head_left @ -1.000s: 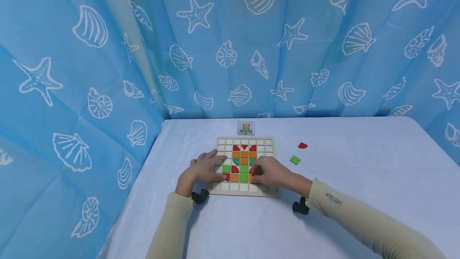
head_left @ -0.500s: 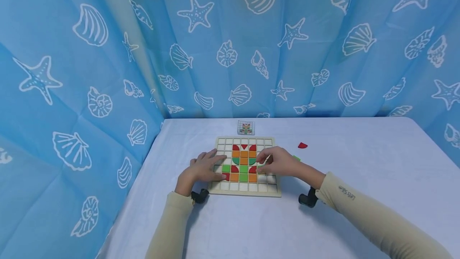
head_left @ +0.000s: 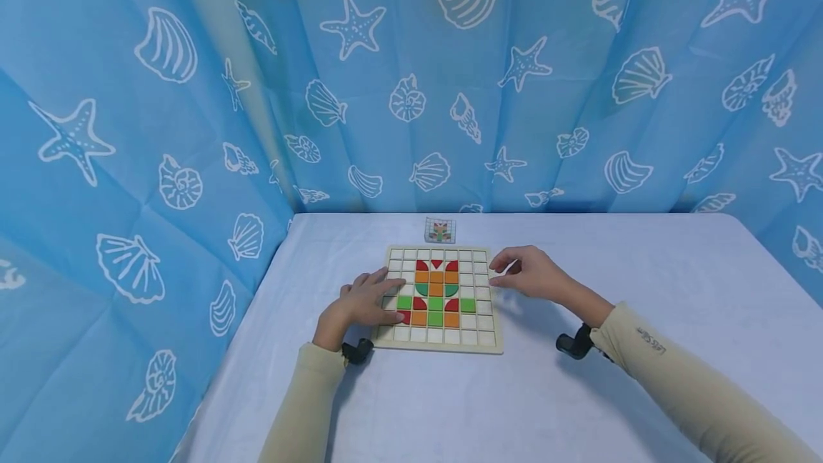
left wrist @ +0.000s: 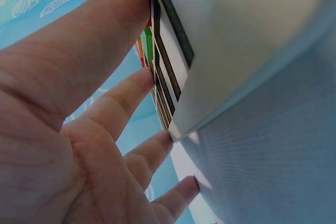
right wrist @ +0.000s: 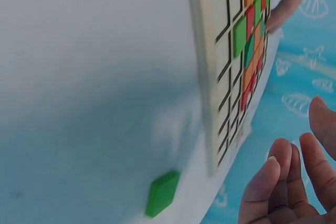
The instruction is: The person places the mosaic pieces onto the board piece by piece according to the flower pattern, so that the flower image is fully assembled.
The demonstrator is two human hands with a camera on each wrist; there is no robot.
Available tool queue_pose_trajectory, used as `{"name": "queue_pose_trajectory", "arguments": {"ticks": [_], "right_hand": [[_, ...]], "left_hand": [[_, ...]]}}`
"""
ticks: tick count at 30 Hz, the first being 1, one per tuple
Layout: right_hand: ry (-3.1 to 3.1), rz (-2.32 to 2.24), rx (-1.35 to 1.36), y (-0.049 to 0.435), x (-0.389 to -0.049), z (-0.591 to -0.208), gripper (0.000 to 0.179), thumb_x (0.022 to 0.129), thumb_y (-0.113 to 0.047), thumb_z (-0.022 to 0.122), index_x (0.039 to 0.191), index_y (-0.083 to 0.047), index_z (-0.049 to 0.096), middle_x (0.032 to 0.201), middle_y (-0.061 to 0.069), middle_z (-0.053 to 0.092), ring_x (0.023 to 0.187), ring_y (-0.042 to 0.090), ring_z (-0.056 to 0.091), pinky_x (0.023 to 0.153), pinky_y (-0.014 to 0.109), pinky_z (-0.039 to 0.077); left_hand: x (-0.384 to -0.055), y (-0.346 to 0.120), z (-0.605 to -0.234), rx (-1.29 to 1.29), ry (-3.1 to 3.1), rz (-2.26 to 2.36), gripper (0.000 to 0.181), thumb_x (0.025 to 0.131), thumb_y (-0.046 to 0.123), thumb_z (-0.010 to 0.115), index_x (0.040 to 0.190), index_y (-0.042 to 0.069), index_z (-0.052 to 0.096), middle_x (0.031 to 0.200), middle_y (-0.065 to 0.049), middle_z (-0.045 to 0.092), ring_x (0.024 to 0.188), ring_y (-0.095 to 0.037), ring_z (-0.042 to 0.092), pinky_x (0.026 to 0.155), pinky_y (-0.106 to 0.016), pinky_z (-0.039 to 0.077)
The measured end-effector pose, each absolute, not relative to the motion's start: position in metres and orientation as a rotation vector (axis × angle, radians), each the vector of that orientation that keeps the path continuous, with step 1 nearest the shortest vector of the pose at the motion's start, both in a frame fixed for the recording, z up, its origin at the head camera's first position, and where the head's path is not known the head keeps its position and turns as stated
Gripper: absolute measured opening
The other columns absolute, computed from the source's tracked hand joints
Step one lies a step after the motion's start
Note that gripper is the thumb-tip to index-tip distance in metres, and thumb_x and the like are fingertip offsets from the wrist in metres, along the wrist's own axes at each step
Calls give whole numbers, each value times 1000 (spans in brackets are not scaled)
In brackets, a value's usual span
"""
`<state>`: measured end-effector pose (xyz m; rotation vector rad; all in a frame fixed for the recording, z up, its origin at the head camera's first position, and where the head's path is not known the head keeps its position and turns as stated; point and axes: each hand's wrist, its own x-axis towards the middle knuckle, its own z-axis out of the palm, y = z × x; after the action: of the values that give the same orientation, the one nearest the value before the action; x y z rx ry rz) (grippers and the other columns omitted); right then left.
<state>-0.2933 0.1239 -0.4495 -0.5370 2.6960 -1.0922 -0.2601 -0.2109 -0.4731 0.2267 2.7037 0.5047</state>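
Note:
A pale wooden grid board [head_left: 453, 349] lies on the table with red, orange and green tiles set among its white squares. My left hand [head_left: 366, 299] rests over the board's left edge, fingers spread, as the left wrist view also shows. Off the board's right edge hovers my right hand [head_left: 530, 274], thumb and fingers apart with nothing between them. A light green square tile [head_left: 467, 305] sits in the grid to the right of a red piece. Another green tile [right wrist: 163, 193] lies loose on the table in the right wrist view; in the head view my right hand hides it.
A small card [head_left: 440, 230] with a coloured pattern stands behind the board. The white-covered table [head_left: 444, 406] meets a blue shell-print curtain [head_left: 411, 77] at its back and left. Black wrist cameras hang below both wrists.
My right hand has left the board's lower right and moved up and right past its edge. The green tile now shows in the grid there. My left hand has stayed put.

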Motion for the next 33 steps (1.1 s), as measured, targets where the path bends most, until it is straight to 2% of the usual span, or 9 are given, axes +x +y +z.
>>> {"name": "queue_pose_trajectory", "arguments": {"ticks": [10,16,26,33], "right_hand": [[2755,-1104,-478,158,-308,-462,33,86,-22,77,112,-3,70,102,10,69,88,22,60,76,33,51],[2815,-1113,-386,179,-318,-475,35,88,-22,75,116,-3,68,115,17,68,103,28,61,88,41,53],[2727,-1054,-248,201,-335,-479,45,91,-20,71,130,-3,60,132,24,58,120,40,53,101,53,49],[2711,-996,-164,206,-345,-487,49,88,-22,74,130,-3,60,131,25,56,117,39,50,101,52,48]], "left_hand": [[-263,-212,-477,241,2717,495,73,85,47,73,149,34,42,165,-5,20,150,-36,17,114,-67,19],[-264,-212,-480,233,2706,487,74,86,47,72,151,36,39,166,-3,17,151,-35,14,116,-65,17],[-263,-213,-477,241,2724,494,73,84,50,73,149,36,41,165,-3,20,150,-35,18,115,-66,20],[-262,-213,-476,248,2718,512,73,85,48,73,149,35,41,166,-3,20,150,-35,17,115,-66,20]]}}
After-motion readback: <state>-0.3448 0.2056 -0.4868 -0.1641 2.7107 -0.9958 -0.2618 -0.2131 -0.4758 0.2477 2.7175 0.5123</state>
